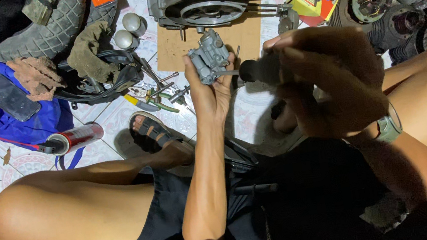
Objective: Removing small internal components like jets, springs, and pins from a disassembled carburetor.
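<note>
The left hand cups a small grey carburettor held above the tiled floor; the right hand's grip closes on a black-handled screwdriver touching it; rigid, dense cast metal, probably oily; best held round the body, clear of protruding fittings

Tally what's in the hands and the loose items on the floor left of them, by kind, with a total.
Grey carburettor in left hand: 1
Black-handled screwdriver in right hand: 1
Spray can: 1
Phone: 1
Dirty rags: 2
Tyre: 1
Chrome caps: 2
Total: 9
</note>
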